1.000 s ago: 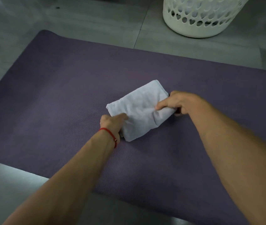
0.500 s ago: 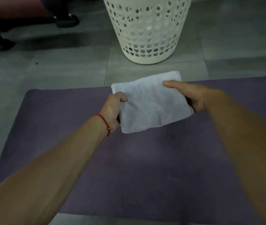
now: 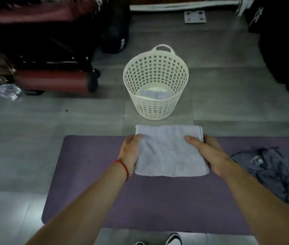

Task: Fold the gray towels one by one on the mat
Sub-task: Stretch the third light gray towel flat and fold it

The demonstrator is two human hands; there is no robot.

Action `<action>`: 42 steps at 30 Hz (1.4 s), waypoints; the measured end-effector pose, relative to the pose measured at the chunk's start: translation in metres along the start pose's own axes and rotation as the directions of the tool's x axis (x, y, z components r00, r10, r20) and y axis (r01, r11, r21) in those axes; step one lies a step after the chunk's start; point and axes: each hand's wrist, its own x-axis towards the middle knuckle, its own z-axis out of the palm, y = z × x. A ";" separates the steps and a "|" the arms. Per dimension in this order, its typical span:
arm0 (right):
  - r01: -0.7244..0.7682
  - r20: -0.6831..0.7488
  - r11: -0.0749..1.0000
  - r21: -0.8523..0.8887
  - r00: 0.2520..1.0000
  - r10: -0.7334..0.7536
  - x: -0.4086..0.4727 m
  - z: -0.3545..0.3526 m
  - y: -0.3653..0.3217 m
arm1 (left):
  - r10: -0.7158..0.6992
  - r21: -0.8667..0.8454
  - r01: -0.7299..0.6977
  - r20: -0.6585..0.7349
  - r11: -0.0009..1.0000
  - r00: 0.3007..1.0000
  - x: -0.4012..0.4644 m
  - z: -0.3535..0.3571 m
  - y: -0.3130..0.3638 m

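At the centre of the frame a folded, pale gray terry towel point(image 3: 169, 151) is held flat between both hands above the far edge of the purple foam mat point(image 3: 90, 174). The left hand point(image 3: 129, 152), a red string bracelet point(image 3: 122, 167) on its wrist, grasps the towel's left edge; the right hand point(image 3: 209, 154) grasps its right edge, thumb on top. Just above stands a cream perforated plastic laundry basket point(image 3: 156, 82) with pale folded cloth inside. A crumpled dark gray cloth point(image 3: 278, 175) lies at the mat's right end.
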 end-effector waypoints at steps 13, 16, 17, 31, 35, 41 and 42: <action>-0.086 -0.187 0.995 0.059 0.978 0.096 -0.104 0.060 -0.159 | -0.024 0.006 0.023 0.068 1.000 0.997 -0.089 -0.080 0.169; -0.057 -0.177 0.998 0.006 0.982 0.057 -0.074 0.060 -0.174 | -0.044 0.007 0.043 0.097 0.999 0.994 -0.056 -0.081 0.186; -0.045 -0.177 0.999 -0.024 0.983 0.040 -0.059 0.058 -0.182 | -0.057 -0.002 0.058 0.102 0.998 0.993 -0.041 -0.078 0.191; 0.064 0.191 0.747 -0.661 0.978 0.085 0.386 0.001 -0.328 | -0.364 -0.313 0.304 -0.155 0.900 0.918 0.238 0.090 0.267; 0.159 0.289 0.622 -0.767 0.951 0.112 0.472 0.001 -0.364 | -0.471 -0.473 0.337 -0.200 0.814 0.859 0.301 0.130 0.282; 0.281 0.380 0.462 -0.841 0.915 0.136 0.590 0.050 -0.359 | -0.610 -0.684 0.325 -0.221 0.653 0.761 0.408 0.149 0.258; 0.308 0.401 0.447 -0.840 0.907 0.129 0.612 0.061 -0.349 | -0.631 -0.709 0.316 -0.231 0.631 0.740 0.432 0.148 0.245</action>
